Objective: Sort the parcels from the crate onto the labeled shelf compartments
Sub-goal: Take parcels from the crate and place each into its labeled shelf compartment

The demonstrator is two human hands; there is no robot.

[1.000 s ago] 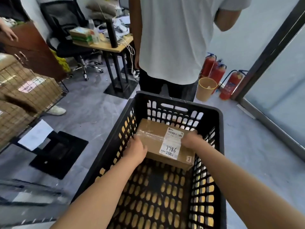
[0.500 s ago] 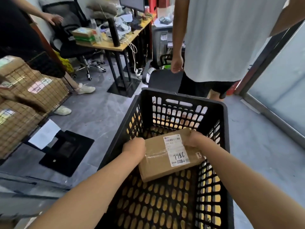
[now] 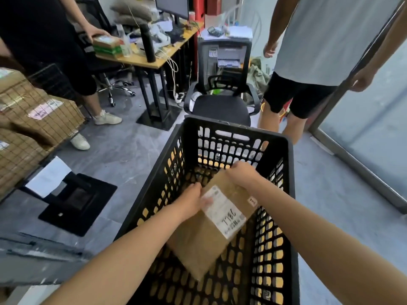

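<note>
Head view: the left hand (image 3: pixel 191 202) and right hand (image 3: pixel 241 176) are holding one parcel (image 3: pixel 207 234) tilted inside the crate (image 3: pixel 291 194), with its label (image 3: pixel 224 211) facing up. The left fingers are curling over the left edge, and the right is clasping the far corner. Judgement: the lift is going best straight up, clear of the rim, with the label turned readable before a compartment is chosen.

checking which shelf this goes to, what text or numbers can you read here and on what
"7786", handwritten on the white label of the parcel; smeared, last digits unsure.
Printed lines on that label: too blurred.
The small sticker on the parcel: too small.
The pink label on the boxes: unreadable.
</note>
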